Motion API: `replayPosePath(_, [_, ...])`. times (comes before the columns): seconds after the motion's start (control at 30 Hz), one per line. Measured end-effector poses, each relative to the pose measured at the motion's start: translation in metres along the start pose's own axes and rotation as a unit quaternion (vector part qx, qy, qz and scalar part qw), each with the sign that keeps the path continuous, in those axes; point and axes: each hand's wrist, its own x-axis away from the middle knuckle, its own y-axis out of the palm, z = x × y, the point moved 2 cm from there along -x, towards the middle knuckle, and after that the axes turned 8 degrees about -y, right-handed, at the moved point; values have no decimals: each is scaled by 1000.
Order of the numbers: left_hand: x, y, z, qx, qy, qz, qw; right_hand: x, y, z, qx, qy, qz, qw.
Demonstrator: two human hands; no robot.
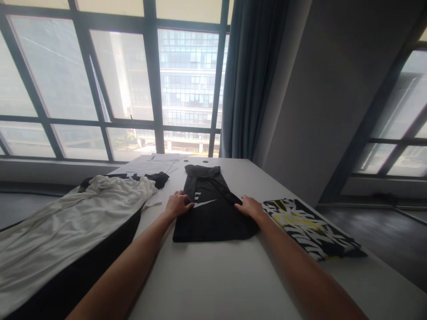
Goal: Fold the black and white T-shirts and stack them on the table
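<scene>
**Black top [213, 226] pinned between two hands**

So the top lies mid-surface [207, 280], collar toward the far edge, straight hem facing the near edge. My guess is it's turned that way so both sides are in easy reach. Left hand [179, 203] is on its left side, right hand [249, 207] on the right, probably to keep the cloth flat and even. Each grip looks narrow, thumb and fingers close together on the fabric, but I can't tell if they're pinching or just resting. Patterned top [300, 226] sits by the right edge, pale cloth [100, 213] along the left, likely for elbow room.

Looks: dark, narrowed toward the collar, a white slash and part of some lettering facing up.
</scene>
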Motion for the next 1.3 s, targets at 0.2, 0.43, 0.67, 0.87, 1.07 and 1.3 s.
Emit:
replayPosePath(0.2, [57, -30, 30, -58, -63, -174, 981, 21, -6, 6, -27, 7, 25, 999])
replayPosePath(0.43, [74, -31, 32, -17, -115, -142, 983, 44, -7, -2, -42, 11, 40, 998])
replayPosePath(0.67, [59, -44, 37, 144, -111, -64, 981, 48, -23, -25, -133, -105, 121, 978])
replayPosePath(0.87, [61, -32, 39, 345, -111, -116, 925, 58, -14, -53, -165, -266, -14, 950])
replayPosePath(1.07, [63, -19, 43, 349, -69, -101, 929, 58, 0, -54, -229, -256, -115, 932])
replayPosePath(1.3, [66, -16, 56, 396, -6, -59, 916, 54, 1, -49, -168, -260, -53, 949])
